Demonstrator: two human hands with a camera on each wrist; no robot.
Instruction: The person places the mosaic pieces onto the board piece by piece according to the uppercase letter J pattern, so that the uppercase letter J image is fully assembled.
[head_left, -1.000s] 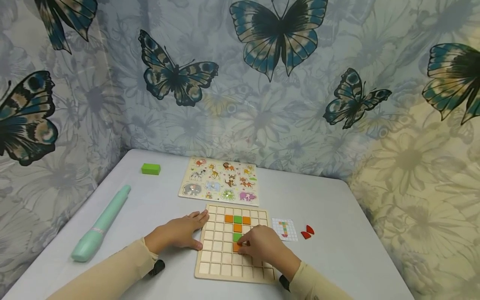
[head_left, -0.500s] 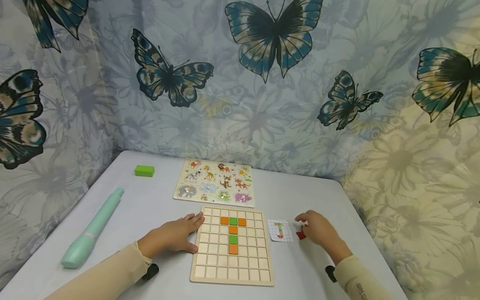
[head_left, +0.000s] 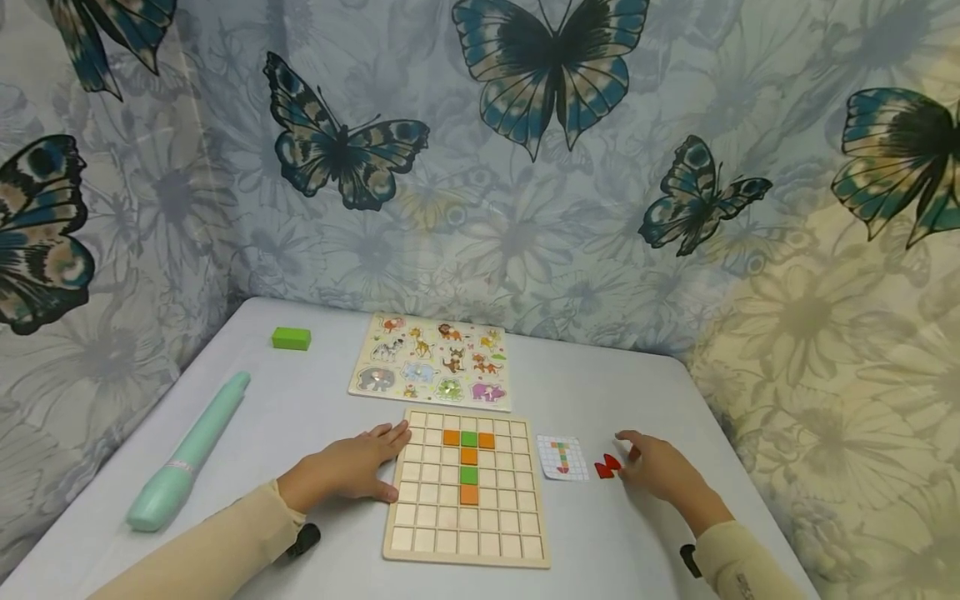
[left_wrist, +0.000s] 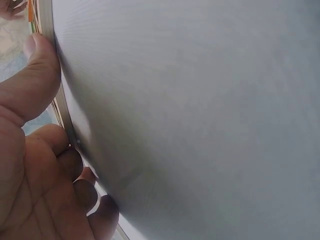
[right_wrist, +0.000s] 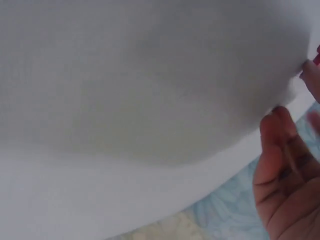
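Note:
A wooden grid board (head_left: 435, 542) lies on the table, with several orange and green square tiles forming a T in its cells. The bottom orange tile (head_left: 468, 495) sits in the stem. My left hand (head_left: 341, 471) rests against the board's left edge, thumb and fingers spread; the left wrist view shows the thumb (left_wrist: 37, 80) along the rim. To the right lie two small red wedge-shaped pieces (head_left: 603, 471), close together. Beside them is my right hand (head_left: 663, 475), index finger extended and thumb at or near the pieces; contact is unclear. Nothing shows in its grasp.
A small pattern card (head_left: 562, 458) with a printed T-like figure lies between board and red pieces. Behind the board is an animal puzzle (head_left: 431, 362). A green block (head_left: 291, 338) sits at the back left, a mint-green tapered object (head_left: 187, 458) at the left.
My right hand has left the bottom orange tile on the board and moved right to the red pieces, then slightly farther right, uncovering both. My left hand has stayed at the board's edge.

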